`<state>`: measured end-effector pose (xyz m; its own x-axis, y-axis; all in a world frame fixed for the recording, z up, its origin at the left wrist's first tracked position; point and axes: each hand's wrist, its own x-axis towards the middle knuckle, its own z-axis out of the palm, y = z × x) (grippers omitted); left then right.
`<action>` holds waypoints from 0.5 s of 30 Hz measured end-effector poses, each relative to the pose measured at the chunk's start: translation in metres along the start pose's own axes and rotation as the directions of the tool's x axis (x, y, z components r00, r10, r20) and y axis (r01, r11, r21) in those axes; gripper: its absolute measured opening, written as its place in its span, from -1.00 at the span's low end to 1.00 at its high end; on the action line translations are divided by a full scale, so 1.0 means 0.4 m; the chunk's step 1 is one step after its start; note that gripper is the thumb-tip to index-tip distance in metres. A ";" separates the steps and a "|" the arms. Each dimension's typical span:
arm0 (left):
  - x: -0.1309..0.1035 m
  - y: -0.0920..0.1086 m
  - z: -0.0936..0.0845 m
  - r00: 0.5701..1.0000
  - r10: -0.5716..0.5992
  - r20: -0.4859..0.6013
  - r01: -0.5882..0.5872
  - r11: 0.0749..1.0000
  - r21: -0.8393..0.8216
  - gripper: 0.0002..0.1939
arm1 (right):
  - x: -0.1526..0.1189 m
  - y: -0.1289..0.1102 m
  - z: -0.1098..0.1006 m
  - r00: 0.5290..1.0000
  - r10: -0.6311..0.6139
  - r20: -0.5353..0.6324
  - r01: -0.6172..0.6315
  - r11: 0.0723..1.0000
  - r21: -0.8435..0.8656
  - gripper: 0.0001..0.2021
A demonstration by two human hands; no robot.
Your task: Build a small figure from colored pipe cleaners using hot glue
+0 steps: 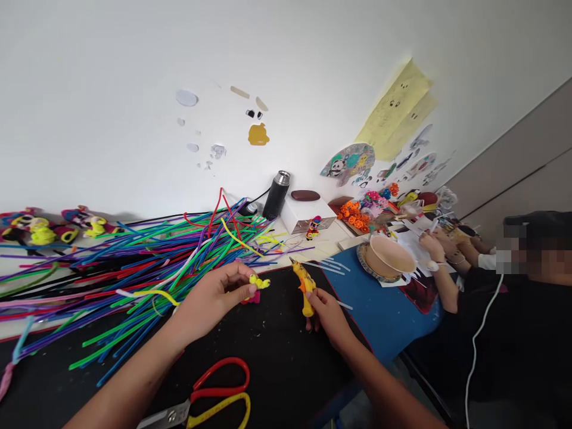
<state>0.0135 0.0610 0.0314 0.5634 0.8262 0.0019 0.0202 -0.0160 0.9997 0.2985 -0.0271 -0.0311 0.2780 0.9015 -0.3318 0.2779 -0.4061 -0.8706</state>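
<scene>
Between its thumb and fingers, my left hand (218,298) pinches a small yellow pipe-cleaner piece (259,282). A magenta part (251,297) shows just below it, partly hidden by the thumb. My right hand (326,313) is closed around a yellow glue gun (304,283) with an orange trigger. Its nozzle points up and toward the wall, apart from the yellow piece. Scissors (214,393) with one red and one yellow handle lie open on the black mat (277,369) below my left hand.
Loose pipe cleaners (179,250) in many colours cover the left side. Against the wall stand a black thermos (277,193) and a white box (304,217). Several clear glue sticks (330,266) lie near a bowl (388,256). A co-worker (513,333) sits at the right, with a white cable (476,351) hanging there.
</scene>
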 end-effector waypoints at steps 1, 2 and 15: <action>0.001 0.001 0.002 1.000 -0.018 -0.005 0.018 0.999 -0.039 -0.73 | -0.008 -0.006 0.005 1.000 0.003 0.002 -0.003 0.998 0.058 -0.51; 0.001 0.002 0.003 0.999 -0.034 -0.014 0.032 0.997 -0.076 -0.72 | -0.014 -0.012 0.010 1.000 0.017 0.009 -0.018 0.989 0.147 -0.51; 0.002 0.012 0.004 0.989 -0.063 -0.136 0.033 0.976 -0.214 -0.66 | -0.013 -0.070 0.117 0.973 0.020 0.229 -0.190 0.633 0.751 -0.60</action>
<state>0.0154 0.0605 0.0363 0.4433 0.8945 -0.0577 -0.1389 0.1322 0.9814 0.2462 -0.0132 -0.0219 0.0651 0.9035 -0.4237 -0.5674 -0.3157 -0.7605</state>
